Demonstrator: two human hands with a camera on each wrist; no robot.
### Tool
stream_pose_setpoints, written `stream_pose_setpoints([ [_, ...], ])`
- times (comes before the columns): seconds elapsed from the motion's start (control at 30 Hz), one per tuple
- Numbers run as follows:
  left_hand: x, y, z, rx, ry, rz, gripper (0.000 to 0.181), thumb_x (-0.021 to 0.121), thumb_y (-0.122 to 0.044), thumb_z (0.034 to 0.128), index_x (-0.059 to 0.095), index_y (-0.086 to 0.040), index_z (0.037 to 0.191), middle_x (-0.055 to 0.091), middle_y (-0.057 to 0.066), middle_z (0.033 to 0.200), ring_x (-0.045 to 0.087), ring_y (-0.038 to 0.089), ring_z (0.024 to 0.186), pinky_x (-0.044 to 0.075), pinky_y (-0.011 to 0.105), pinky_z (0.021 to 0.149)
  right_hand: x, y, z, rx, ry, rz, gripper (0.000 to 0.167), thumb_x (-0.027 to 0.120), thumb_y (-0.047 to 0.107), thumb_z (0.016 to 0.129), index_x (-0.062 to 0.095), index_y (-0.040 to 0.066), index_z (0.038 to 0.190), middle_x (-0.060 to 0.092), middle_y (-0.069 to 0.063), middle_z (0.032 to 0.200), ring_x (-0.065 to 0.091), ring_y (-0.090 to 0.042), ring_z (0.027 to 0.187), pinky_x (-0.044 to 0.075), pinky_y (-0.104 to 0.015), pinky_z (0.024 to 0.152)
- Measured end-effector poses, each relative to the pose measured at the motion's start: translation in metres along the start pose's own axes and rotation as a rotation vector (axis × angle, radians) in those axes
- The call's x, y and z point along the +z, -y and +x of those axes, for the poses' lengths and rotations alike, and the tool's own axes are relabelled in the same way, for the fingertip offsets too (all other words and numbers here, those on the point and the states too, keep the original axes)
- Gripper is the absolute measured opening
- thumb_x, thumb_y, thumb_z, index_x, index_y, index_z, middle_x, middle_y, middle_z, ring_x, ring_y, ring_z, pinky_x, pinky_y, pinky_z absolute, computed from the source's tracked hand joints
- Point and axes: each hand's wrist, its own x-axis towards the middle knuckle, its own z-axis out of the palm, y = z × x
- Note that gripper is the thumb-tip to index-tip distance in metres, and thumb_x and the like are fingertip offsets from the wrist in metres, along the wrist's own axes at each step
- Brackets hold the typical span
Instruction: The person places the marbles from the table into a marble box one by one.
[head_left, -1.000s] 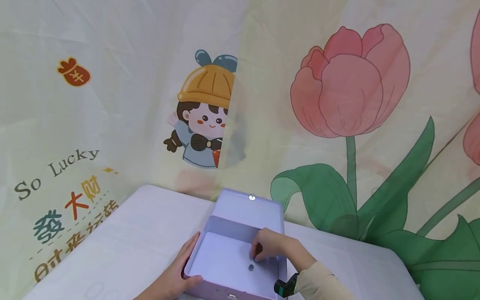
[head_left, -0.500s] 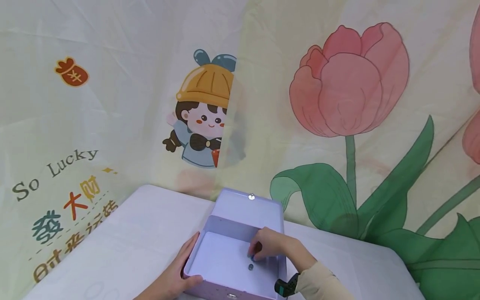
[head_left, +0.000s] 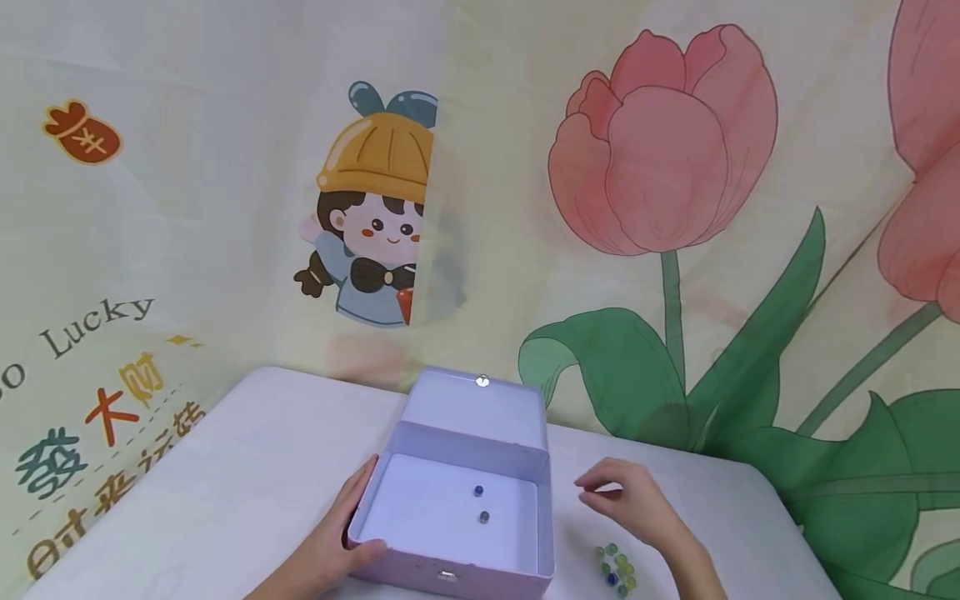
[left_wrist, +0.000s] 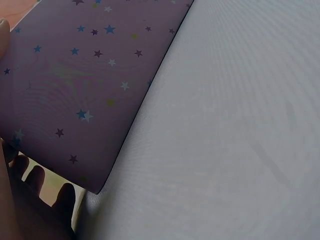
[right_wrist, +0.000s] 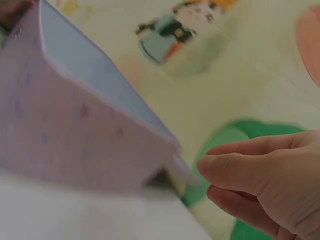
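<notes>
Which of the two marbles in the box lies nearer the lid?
The dark blue marble, farther back toward the lid; the greyish marble lies nearer the front of the box.

The box (head_left: pixel 491 583) is pinky purple outside, with little blue, white, yellow and purple stars. Inside it is very light purple, and so is its lid (head_left: pixel 472 412). One marble (head_left: pixel 478 491) is dark blue and the other marble (head_left: pixel 483 517) is greyish green. The bunch of marbles (head_left: pixel 624 562) is green and yellowy green, with some dark blue. The desk (head_left: pixel 292 442) is white. The big flower (head_left: pixel 667 167) is pink.
</notes>
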Motion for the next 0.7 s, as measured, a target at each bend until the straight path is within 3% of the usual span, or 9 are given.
stream_pose_setpoints([
  [0.17, -0.005, -0.002, -0.001, -0.001, -0.004, 0.016, 0.096, 0.067, -0.018, 0.0822, 0.004, -0.023, 0.154, 0.006, 0.007, 0.159, 0.002, -0.023, 0.129, 0.019, 0.075, 0.094, -0.005, -0.037, -0.039, 0.248, -0.052, 0.003, 0.017, 0.075, 0.018, 0.080, 0.073, 0.013, 0.096, 0.068, -0.003, 0.095, 0.064, -0.013, 0.088, 0.055, -0.027, 0.072],
  [0.3, -0.008, -0.003, -0.001, 0.008, -0.009, 0.019, 0.096, 0.068, -0.017, 0.0814, 0.005, -0.019, 0.154, 0.007, 0.009, 0.159, 0.003, -0.022, 0.130, 0.017, 0.076, 0.092, 0.000, -0.054, -0.061, 0.342, -0.042, 0.057, 0.018, 0.076, 0.016, 0.079, 0.073, 0.009, 0.096, 0.068, -0.002, 0.093, 0.063, -0.016, 0.087, 0.055, -0.030, 0.071],
  [0.47, -0.006, -0.002, 0.000, 0.018, -0.009, 0.008, 0.095, 0.067, -0.017, 0.0817, 0.006, -0.016, 0.154, 0.007, 0.010, 0.158, 0.004, -0.020, 0.131, 0.015, 0.071, 0.100, 0.002, -0.065, -0.073, 0.381, 0.007, 0.060, 0.014, 0.076, 0.016, 0.079, 0.072, 0.011, 0.091, 0.067, 0.001, 0.088, 0.061, -0.015, 0.082, 0.054, -0.031, 0.070],
  [0.53, -0.004, -0.002, 0.001, 0.011, -0.007, 0.011, 0.094, 0.066, -0.017, 0.0821, 0.006, -0.017, 0.154, 0.007, 0.008, 0.159, 0.004, -0.019, 0.132, 0.015, 0.051, 0.112, 0.000, -0.068, -0.075, 0.374, 0.028, 0.045, 0.011, 0.076, 0.017, 0.079, 0.072, 0.012, 0.088, 0.067, 0.002, 0.086, 0.060, -0.014, 0.079, 0.054, -0.030, 0.068],
  [0.6, -0.002, -0.002, 0.002, -0.001, -0.001, 0.009, 0.094, 0.066, -0.018, 0.0823, 0.005, -0.018, 0.154, 0.007, 0.009, 0.159, 0.004, -0.020, 0.131, 0.015, 0.050, 0.112, -0.001, -0.069, -0.077, 0.346, 0.050, 0.031, 0.010, 0.077, 0.017, 0.078, 0.072, 0.014, 0.086, 0.066, 0.003, 0.084, 0.059, -0.011, 0.077, 0.053, -0.027, 0.067],
  [0.63, -0.001, -0.002, 0.003, -0.013, 0.005, 0.010, 0.094, 0.066, -0.018, 0.0824, 0.005, -0.018, 0.154, 0.006, 0.009, 0.159, 0.004, -0.021, 0.130, 0.016, 0.061, 0.107, -0.001, -0.069, -0.079, 0.327, 0.060, 0.028, 0.010, 0.077, 0.017, 0.078, 0.072, 0.014, 0.086, 0.066, 0.004, 0.084, 0.058, -0.010, 0.076, 0.052, -0.026, 0.066],
  [0.7, 0.000, -0.003, 0.004, -0.031, 0.014, 0.011, 0.094, 0.066, -0.019, 0.0827, 0.005, -0.021, 0.154, 0.006, 0.010, 0.159, 0.003, -0.023, 0.128, 0.016, 0.062, 0.107, -0.001, -0.071, -0.082, 0.281, 0.081, 0.024, 0.009, 0.077, 0.017, 0.078, 0.072, 0.015, 0.085, 0.066, 0.004, 0.084, 0.058, -0.006, 0.074, 0.051, -0.023, 0.065],
])
